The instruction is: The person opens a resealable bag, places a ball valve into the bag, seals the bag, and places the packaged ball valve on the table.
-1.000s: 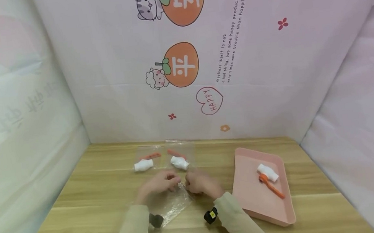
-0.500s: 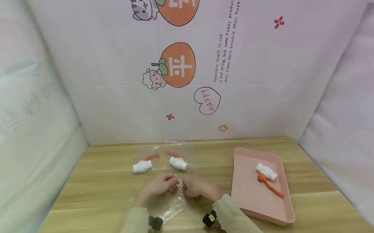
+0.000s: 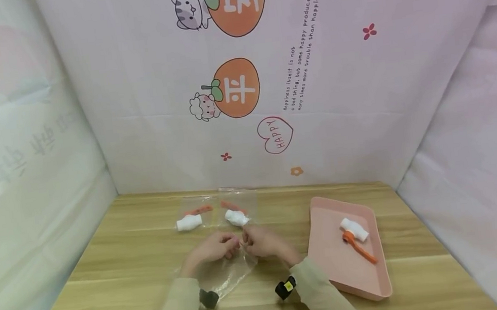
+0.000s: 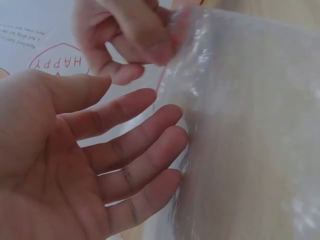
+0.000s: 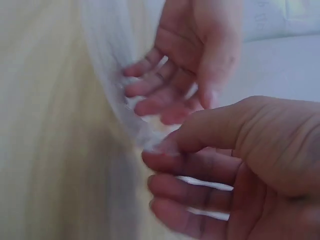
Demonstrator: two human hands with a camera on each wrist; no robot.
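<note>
A clear plastic zip bag (image 3: 236, 271) with a red line along its mouth lies between my hands, near the front middle of the table. My right hand (image 3: 265, 241) pinches the bag's mouth between thumb and index finger, as the right wrist view shows. Facing it, my left hand (image 4: 95, 145) has its fingers loosely extended, with the fingertips right at the bag's edge and nothing gripped. In the left wrist view, the transparent bag (image 4: 245, 125) spreads out to the right of both hands.
Behind the hands lie two clear bags, each with a white barrel-shaped piece (image 3: 189, 222) and an orange strip (image 3: 199, 209). At right, a pink tray (image 3: 328, 248) holds another white piece (image 3: 354, 229) and an orange ringed handle (image 3: 360, 248). Printed cloth walls (image 3: 160, 144) enclose the table.
My right hand has shifted slightly forward and its forearm a little right, its fingertips now by the bag's mouth. My left hand has barely moved. The bags behind and the tray stay put.
</note>
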